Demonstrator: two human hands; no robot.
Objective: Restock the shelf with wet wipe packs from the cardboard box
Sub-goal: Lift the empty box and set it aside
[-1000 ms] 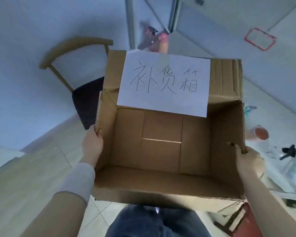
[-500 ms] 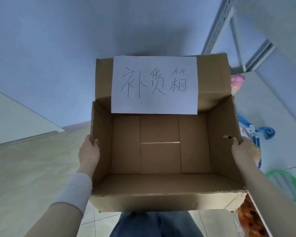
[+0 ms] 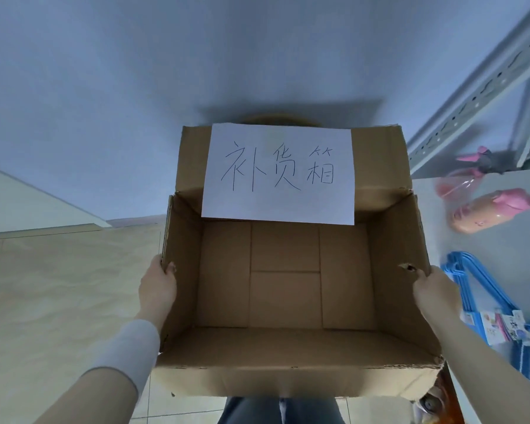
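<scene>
I hold an open brown cardboard box (image 3: 285, 298) in front of me, above my legs. Nothing lies inside it; its bare bottom shows. A white sheet with handwritten characters (image 3: 277, 174) is stuck to its raised far flap. My left hand (image 3: 157, 289) grips the box's left wall, thumb over the rim. The right wall is gripped the same way by my right hand (image 3: 435, 290). No wet wipe packs are in view. The white shelf board (image 3: 484, 249) lies to the right of the box.
On the shelf board lie a pink spray bottle (image 3: 462, 179), a peach and pink bottle (image 3: 490, 211) and a bundle of blue hangers (image 3: 484, 289). A perforated metal shelf upright (image 3: 478, 87) slants at top right. A wall is ahead and pale floor to the left.
The view and the box have swung to the left: the chair has slid behind the box's flap, and the shelf items now sit at the right. Both hands keep their grip.
</scene>
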